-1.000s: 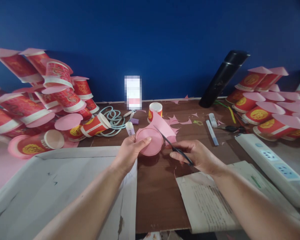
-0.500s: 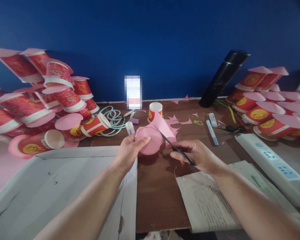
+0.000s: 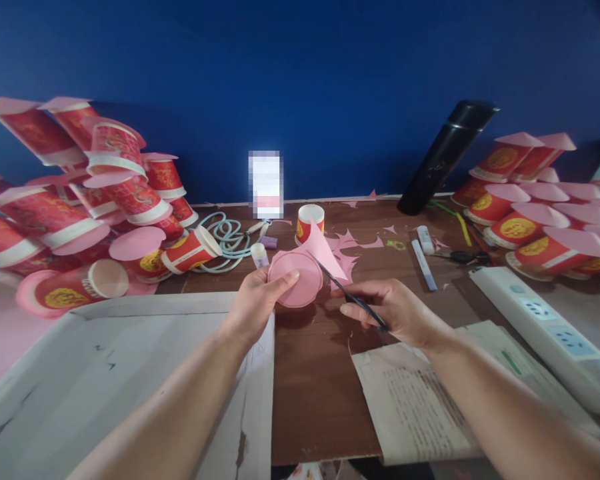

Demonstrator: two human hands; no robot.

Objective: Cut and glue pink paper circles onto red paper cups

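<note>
Pink disc [image 3: 296, 280] in mid-view, so call that the clock's centre. Left hand [image 3: 254, 299] at 8 o'clock, thumb on top, pinching the disc; other fingers mostly tucked out of sight, same for the disc's underside. Right hand [image 3: 393, 310] near 4, curled around black scissors [image 3: 365, 308]; handles half covered, can't tell open blades from closed. Pointy pink strip [image 3: 325, 253] between 1 and 2, right by the scissor tips; attached or loose, hard to say.

Containers: 1 upright red cup [image 3: 306, 232] near 12, partly behind the strip, inner bottom hidden. 1 tipped cup [image 3: 183, 252] between 9 and 10, contents unclear. Left cup pile [image 3: 100, 200] at 10, chopped by the frame edge. Right cup pile [image 3: 540, 213] between 2 and 3, pink circles covering the ends. Capped black flask [image 3: 447, 157] at 2, tilted. Glowing screen [image 3: 266, 183] at 11, pixelated to mush. White tray [image 3: 105, 387] at 8, cut off below. Printed paper [image 3: 420, 400] near 5, unreadable.
</note>
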